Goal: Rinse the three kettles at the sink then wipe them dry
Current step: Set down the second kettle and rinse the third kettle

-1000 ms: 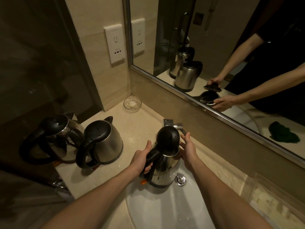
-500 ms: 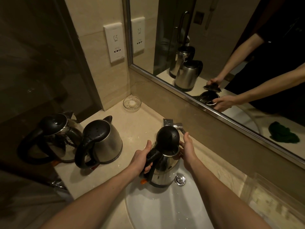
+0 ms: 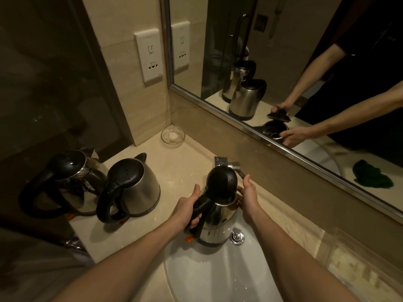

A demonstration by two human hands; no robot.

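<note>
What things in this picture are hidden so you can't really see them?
- Inside the kettle: head view, its raised lid blocks it.
- Tap spout and any water: head view, behind the lid.
- Right hand fingertips: head view, behind the kettle.
- Green cloth: seen only in the mirror; the real one is out of frame.
- Far-left kettle: head view, too dark for detail.
</note>
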